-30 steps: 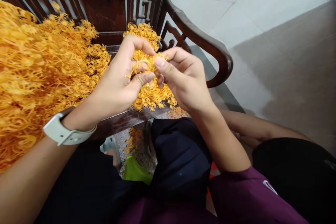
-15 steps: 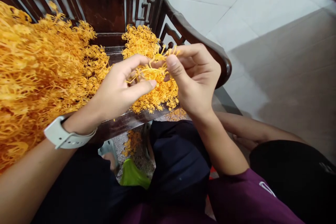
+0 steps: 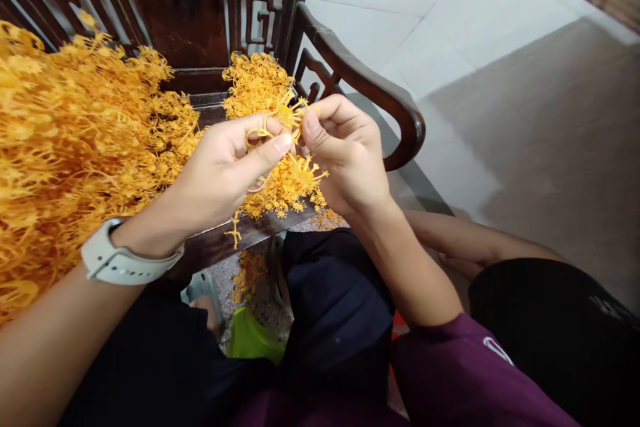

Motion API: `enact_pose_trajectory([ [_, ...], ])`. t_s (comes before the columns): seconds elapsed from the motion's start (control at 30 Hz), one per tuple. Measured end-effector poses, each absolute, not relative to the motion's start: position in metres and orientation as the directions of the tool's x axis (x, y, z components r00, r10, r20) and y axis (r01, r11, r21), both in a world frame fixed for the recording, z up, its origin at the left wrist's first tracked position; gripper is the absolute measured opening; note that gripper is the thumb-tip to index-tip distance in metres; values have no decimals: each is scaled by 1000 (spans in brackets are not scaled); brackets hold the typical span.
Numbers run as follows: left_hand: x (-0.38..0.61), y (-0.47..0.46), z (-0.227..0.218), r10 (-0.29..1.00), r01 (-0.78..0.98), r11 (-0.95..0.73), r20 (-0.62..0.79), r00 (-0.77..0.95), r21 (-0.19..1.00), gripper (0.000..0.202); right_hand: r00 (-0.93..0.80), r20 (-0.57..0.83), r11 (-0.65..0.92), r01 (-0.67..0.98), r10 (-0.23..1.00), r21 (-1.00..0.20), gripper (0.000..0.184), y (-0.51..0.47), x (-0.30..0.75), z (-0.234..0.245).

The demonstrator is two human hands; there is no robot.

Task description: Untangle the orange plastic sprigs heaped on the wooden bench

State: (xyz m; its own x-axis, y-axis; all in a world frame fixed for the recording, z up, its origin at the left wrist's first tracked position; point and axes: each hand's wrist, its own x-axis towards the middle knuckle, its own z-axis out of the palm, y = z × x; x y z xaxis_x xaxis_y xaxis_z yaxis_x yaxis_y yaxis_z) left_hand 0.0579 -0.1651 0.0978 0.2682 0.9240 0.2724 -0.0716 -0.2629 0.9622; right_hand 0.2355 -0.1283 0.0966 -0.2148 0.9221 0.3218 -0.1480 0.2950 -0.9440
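Between thumb and fingers, my left hand [image 3: 235, 157] pinches an orange plastic flower piece [image 3: 289, 117] with thin, curling stems and small spiky tips. My right hand [image 3: 347, 157] grips the same piece from the other side, its thumb and forefinger closed at the spiky end. One stem hangs below my left hand. Behind and under both hands lies a smaller pile of the same orange pieces [image 3: 257, 83] on the dark wooden bench [image 3: 235, 233]. A much larger heap [image 3: 95, 140] of tangled orange pieces fills the left side, beside my left forearm.
The bench has a carved back [image 3: 175, 7] and a curved armrest [image 3: 370, 80] at right. Orange bits [image 3: 249, 277] and a lime-green object [image 3: 254, 335] lie on the floor between my legs. Another person's arm [image 3: 480, 243] and black clothing are close on my right.
Both hands have come closer together, and my left thumb and fingers have closed on the orange piece. The right hand has shifted left in view. A stem now dangles below the left hand.
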Motion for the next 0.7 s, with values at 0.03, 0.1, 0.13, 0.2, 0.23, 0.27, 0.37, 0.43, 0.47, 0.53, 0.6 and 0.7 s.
enact_pose_trajectory([
  [0.03,58,-163,95,924,-110,-256,277,265,960,27,-221,332,304,-153,917,-940,41,-125,236,95],
  [0.1,60,-160,92,943,-132,-215,241,230,968,26,-219,366,339,-151,905,-929,39,-120,235,91],
  [0.13,61,-158,91,952,-125,-198,221,211,972,24,-214,383,359,-147,898,-922,38,-119,233,90],
  [0.2,61,-155,90,959,-86,-199,212,188,976,22,-214,403,384,-126,890,-915,38,-116,228,87],
  [0.23,61,-153,91,959,-55,-215,221,180,975,22,-219,406,391,-109,887,-914,39,-114,226,85],
  [0.27,60,-153,91,957,-19,-238,237,166,971,21,-223,408,399,-86,885,-913,41,-110,225,82],
  [0.37,60,-161,95,947,81,-303,290,140,950,23,-152,425,431,12,893,-902,45,-81,234,65],
  [0.43,60,-175,102,939,120,-327,308,152,937,24,16,441,438,75,898,-896,49,-49,253,47],
  [0.47,61,-183,106,936,131,-337,317,150,932,24,124,432,423,96,893,-901,52,-32,266,36],
  [0.53,59,-195,112,932,156,-356,340,124,921,21,274,380,359,123,884,-925,55,-6,289,15],
  [0.6,54,-199,114,933,203,-357,341,112,912,20,226,315,287,148,922,-946,54,7,302,-2],
  [0.7,45,-185,105,955,303,-297,275,113,906,25,18,351,336,252,936,-908,55,6,301,-10],
])
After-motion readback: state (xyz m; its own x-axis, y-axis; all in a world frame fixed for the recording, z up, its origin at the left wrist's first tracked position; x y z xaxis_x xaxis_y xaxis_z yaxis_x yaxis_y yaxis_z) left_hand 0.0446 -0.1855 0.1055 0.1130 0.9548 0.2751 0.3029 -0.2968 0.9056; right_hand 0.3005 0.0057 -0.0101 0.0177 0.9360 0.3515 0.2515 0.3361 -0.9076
